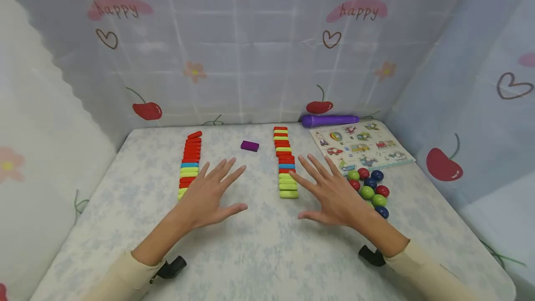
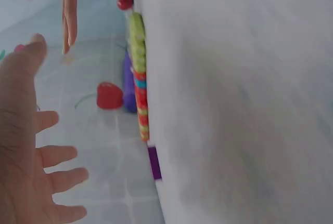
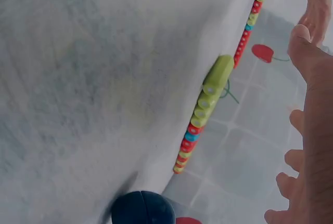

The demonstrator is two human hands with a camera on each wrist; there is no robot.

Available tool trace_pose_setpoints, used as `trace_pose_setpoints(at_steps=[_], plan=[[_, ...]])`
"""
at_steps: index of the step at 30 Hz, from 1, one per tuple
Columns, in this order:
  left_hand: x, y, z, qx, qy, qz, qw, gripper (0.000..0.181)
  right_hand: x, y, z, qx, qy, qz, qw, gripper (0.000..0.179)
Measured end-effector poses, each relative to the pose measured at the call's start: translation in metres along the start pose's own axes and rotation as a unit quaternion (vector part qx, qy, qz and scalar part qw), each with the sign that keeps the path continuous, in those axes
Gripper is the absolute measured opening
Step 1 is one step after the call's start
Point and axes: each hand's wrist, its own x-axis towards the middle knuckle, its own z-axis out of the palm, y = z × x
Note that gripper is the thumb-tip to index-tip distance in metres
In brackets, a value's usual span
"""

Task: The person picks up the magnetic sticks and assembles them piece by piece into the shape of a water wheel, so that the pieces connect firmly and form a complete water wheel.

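Observation:
My left hand (image 1: 206,200) hovers over the table with its fingers spread, holding nothing. In the head view it covers the near end of the left row of small red, yellow-green and blue bars (image 1: 192,152). My right hand (image 1: 334,195), also spread and holding nothing, hovers between the right row of similar bars (image 1: 288,187) and a cluster of red, green and dark blue balls (image 1: 367,193). Both wrist views show the hands raised off the tabletop. A small purple block (image 1: 250,146) lies between the far parts of the two rows.
At the back right lies a picture board (image 1: 363,147) with printed vehicles. A purple stick with a rounded end (image 1: 330,121) lies behind it, along the back curtain (image 1: 259,59). Printed curtains also hang at both sides of the pale patterned table (image 1: 267,254).

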Motion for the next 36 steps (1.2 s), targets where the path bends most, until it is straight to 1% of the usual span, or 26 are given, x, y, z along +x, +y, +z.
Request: trace_pose_setpoints(at_steps=[3, 6, 8, 10, 13, 15, 17, 21, 23, 26, 28, 30, 33, 36], plan=[[0.016, 0.014, 0.005, -0.060, 0.014, 0.023, 0.9978, 0.074, -0.003, 0.006, -0.006, 0.001, -0.001, 0.008, 1.0000, 0.104], [0.034, 0.027, 0.013, -0.093, 0.022, 0.052, 0.9941, 0.056, -0.008, 0.013, -0.012, 0.005, 0.003, 0.019, 0.9998, 0.102], [0.047, 0.036, 0.020, -0.107, 0.013, 0.066, 0.9920, 0.047, -0.014, 0.019, -0.016, 0.004, 0.006, 0.031, 0.9995, 0.101], [0.062, 0.045, 0.029, -0.112, -0.001, 0.079, 0.9905, 0.039, -0.022, 0.025, -0.020, 0.004, 0.008, 0.044, 0.9990, 0.102], [0.081, 0.058, 0.043, -0.113, -0.020, 0.089, 0.9894, 0.033, -0.034, 0.034, -0.024, 0.003, 0.006, 0.063, 0.9980, 0.102], [0.091, 0.064, 0.052, -0.103, -0.026, 0.091, 0.9902, 0.032, -0.041, 0.039, -0.025, 0.009, 0.004, 0.078, 0.9969, 0.102], [0.097, 0.069, 0.058, -0.096, -0.030, 0.085, 0.9912, 0.030, -0.047, 0.045, -0.025, 0.017, 0.002, 0.094, 0.9954, 0.101], [0.101, 0.075, 0.067, -0.089, -0.047, 0.072, 0.9923, 0.028, -0.062, 0.057, -0.023, 0.043, 0.001, 0.124, 0.9913, 0.094], [0.100, 0.075, 0.068, -0.090, -0.055, 0.065, 0.9923, 0.027, -0.067, 0.061, -0.020, 0.067, 0.003, 0.135, 0.9886, 0.084], [0.098, 0.074, 0.067, -0.092, -0.063, 0.059, 0.9919, 0.026, -0.073, 0.066, -0.012, 0.108, 0.003, 0.142, 0.9840, 0.063], [0.098, 0.073, 0.066, -0.089, -0.070, 0.056, 0.9920, 0.025, -0.076, 0.067, -0.007, 0.125, 0.003, 0.135, 0.9829, 0.051], [0.097, 0.073, 0.063, -0.086, -0.075, 0.052, 0.9921, 0.023, -0.077, 0.067, -0.001, 0.132, 0.006, 0.120, 0.9839, 0.044], [0.095, 0.070, 0.059, -0.087, -0.077, 0.043, 0.9923, 0.021, -0.079, 0.067, 0.006, 0.125, 0.010, 0.102, 0.9869, 0.038], [0.089, 0.063, 0.053, -0.104, -0.073, 0.026, 0.9915, 0.019, -0.080, 0.065, 0.009, 0.114, 0.012, 0.092, 0.9891, 0.038]])
